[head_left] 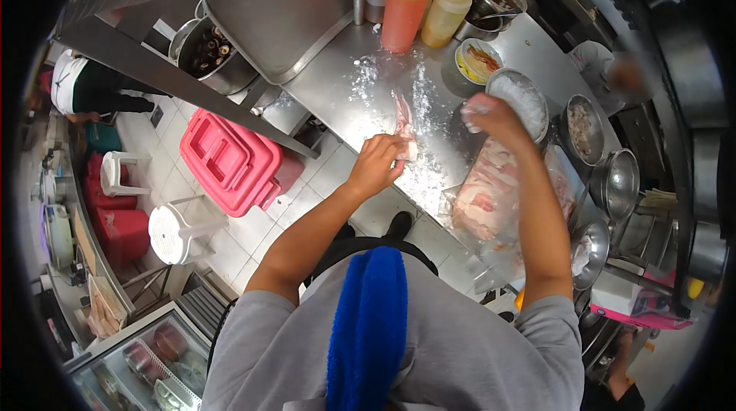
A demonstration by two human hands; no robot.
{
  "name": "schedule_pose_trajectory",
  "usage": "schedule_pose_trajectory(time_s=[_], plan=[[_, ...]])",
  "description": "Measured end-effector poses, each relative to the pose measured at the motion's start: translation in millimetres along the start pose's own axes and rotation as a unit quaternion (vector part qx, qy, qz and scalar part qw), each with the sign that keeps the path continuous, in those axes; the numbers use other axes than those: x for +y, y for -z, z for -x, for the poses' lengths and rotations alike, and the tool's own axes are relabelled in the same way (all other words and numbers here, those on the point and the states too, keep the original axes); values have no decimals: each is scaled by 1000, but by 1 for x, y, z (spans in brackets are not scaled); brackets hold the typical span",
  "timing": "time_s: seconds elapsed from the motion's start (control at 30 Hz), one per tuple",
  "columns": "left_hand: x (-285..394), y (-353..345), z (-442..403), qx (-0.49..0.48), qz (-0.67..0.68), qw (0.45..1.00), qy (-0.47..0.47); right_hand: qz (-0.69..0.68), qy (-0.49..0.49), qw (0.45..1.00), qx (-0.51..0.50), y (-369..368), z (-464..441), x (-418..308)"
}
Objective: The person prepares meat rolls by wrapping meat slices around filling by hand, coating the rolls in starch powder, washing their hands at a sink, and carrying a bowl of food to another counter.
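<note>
A thin strip of raw, fatty meat (404,113) lies on the powder-dusted steel table. Its near end is pinched in the fingers of my left hand (374,163). My right hand (494,117) is closed in the air beside a metal bowl of white powder (521,100), with white powder showing at its fingertips. Below my right forearm lies a stack of sliced raw meat (484,195) on clear plastic; the forearm hides part of it. A small bowl with yellow and reddish-brown contents (477,60) stands behind my right hand.
Squeeze bottles (406,4) and pots stand at the table's back. Metal bowls (584,129) line the right side. A red lidded bin (230,162) and white stools (175,235) are on the floor to the left. Other people stand at far left and right.
</note>
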State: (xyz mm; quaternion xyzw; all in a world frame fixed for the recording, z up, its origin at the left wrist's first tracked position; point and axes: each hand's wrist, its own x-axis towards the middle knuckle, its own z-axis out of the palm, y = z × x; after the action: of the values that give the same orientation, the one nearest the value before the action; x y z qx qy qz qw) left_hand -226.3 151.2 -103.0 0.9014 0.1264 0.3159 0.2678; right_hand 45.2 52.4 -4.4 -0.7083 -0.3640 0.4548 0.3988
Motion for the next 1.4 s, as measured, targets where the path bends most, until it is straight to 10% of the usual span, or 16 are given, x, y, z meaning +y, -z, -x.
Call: schedule_pose_trajectory(time_s=[0.23,0.63,1.4], plan=[[1,1,-2,-6,5,1000,3,246,53,968,-14,-107,-41,9],[-1,3,-2,3,19,1000,3,250,207,936,137,-108,-70,-8],[-4,-5,-15,30,56,997,37,343,387,848,117,-120,20,59]])
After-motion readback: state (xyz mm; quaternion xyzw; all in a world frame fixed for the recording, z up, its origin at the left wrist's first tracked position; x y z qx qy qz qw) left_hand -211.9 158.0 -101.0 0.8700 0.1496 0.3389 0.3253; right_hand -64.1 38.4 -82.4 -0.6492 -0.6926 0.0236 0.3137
